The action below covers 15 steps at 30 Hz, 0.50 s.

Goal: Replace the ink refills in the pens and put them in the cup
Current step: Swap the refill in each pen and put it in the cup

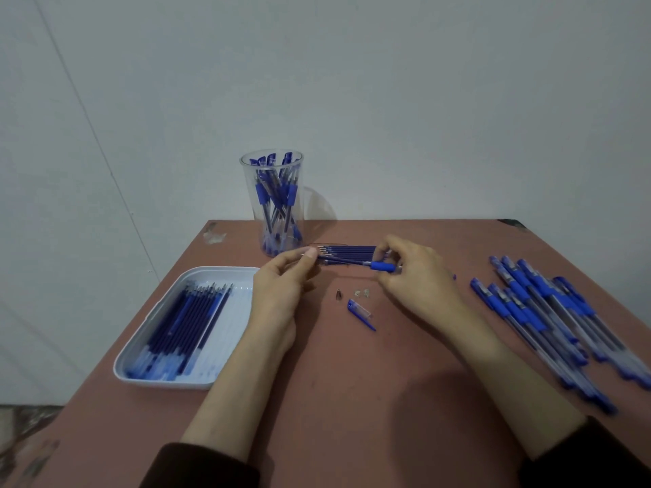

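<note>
Pinching the tip end of a dark blue refill [341, 261] between thumb and finger, the left hand [281, 287] faces the right hand [415, 272], whose curled fingers grip the pen barrel [383, 266] the refill runs into, just above the table [352, 399] and before a row of loose refills [348, 249]. The clear cup [273, 206], part full of pens, stands just behind the left hand, a white tray [165, 384] of refills lies left, a heap of pens [549, 311] right, and a blue cap [359, 311] and small metal tip [339, 295] lie between the wrists. Markings on the pens are too blurred to read.
</note>
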Each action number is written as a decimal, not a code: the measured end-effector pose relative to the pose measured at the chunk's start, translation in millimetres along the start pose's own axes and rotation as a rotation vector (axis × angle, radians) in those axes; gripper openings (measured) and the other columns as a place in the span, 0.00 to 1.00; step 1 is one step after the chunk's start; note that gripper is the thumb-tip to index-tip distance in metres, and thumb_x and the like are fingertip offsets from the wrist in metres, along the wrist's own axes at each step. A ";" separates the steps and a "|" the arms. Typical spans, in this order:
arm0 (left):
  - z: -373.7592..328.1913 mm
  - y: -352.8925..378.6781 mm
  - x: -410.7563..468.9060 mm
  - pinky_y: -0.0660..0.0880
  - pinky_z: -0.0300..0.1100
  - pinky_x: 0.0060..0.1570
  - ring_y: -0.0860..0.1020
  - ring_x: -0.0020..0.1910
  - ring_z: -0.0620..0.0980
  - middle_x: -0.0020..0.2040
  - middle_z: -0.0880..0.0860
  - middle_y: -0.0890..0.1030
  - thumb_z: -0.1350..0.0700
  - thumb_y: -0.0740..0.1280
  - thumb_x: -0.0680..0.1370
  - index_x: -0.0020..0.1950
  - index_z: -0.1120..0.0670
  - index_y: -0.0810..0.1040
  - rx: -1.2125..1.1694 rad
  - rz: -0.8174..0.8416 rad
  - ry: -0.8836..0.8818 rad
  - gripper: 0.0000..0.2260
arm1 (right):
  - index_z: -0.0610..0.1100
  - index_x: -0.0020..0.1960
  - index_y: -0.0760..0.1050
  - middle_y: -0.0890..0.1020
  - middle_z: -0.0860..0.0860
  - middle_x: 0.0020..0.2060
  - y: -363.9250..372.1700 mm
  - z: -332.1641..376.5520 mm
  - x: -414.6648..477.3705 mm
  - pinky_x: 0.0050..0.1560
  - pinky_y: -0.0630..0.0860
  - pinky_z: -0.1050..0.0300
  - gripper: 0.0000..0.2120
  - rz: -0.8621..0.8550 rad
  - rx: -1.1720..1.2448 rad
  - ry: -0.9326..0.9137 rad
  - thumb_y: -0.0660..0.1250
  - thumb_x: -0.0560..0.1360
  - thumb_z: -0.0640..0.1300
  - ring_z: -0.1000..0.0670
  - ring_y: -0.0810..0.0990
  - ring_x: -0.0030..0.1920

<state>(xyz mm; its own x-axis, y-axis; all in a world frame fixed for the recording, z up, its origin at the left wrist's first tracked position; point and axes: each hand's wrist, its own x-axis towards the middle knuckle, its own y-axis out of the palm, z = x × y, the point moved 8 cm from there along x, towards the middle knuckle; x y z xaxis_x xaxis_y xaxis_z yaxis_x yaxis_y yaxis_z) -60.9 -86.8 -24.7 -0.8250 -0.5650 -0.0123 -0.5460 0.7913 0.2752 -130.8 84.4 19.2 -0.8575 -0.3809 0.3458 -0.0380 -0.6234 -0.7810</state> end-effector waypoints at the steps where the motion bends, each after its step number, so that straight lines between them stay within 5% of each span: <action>1: -1.3 -1.5 0.0 0.75 0.35 0.40 0.79 0.41 0.46 0.34 0.48 0.80 0.60 0.68 0.77 0.48 0.56 0.80 -0.050 -0.016 0.004 0.02 | 0.53 0.41 0.72 0.77 0.57 0.38 -1.5 -5.9 1.5 0.33 0.63 0.60 0.11 0.007 -0.055 0.031 0.64 0.70 0.36 0.52 0.74 0.40; 4: -6.7 -5.8 -0.1 0.77 0.31 0.36 0.80 0.36 0.43 0.40 0.53 0.81 0.63 0.67 0.77 0.49 0.57 0.78 -0.164 -0.068 0.052 0.03 | 0.52 0.41 0.72 0.77 0.52 0.40 -7.2 -21.3 5.3 0.40 0.65 0.57 0.11 0.020 -0.183 0.113 0.62 0.70 0.35 0.46 0.75 0.44; 9: -15.1 -10.9 0.6 0.79 0.34 0.41 0.81 0.34 0.43 0.32 0.48 0.83 0.65 0.66 0.77 0.53 0.59 0.76 -0.181 -0.111 0.177 0.06 | 0.45 0.44 0.74 0.75 0.46 0.44 -23.2 -32.4 3.6 0.42 0.65 0.53 0.05 -0.008 -0.370 0.182 0.61 0.74 0.38 0.39 0.77 0.47; 15: -18.3 -2.0 -2.2 0.79 0.36 0.46 0.82 0.37 0.44 0.34 0.50 0.84 0.65 0.67 0.76 0.54 0.57 0.76 -0.085 -0.053 0.242 0.08 | 0.49 0.52 0.81 0.80 0.52 0.48 -22.8 3.3 2.1 0.49 0.72 0.55 0.08 -0.155 0.099 -0.065 0.66 0.76 0.45 0.51 0.78 0.48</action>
<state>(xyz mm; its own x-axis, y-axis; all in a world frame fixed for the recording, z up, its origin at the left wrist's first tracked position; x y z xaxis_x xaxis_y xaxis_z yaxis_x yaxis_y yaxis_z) -55.3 -91.3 -7.6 -0.7312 -0.6526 0.1986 -0.5647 0.7424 0.3606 -130.1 95.6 39.4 -0.8101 -0.3162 0.4936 -0.1137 -0.7413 -0.6615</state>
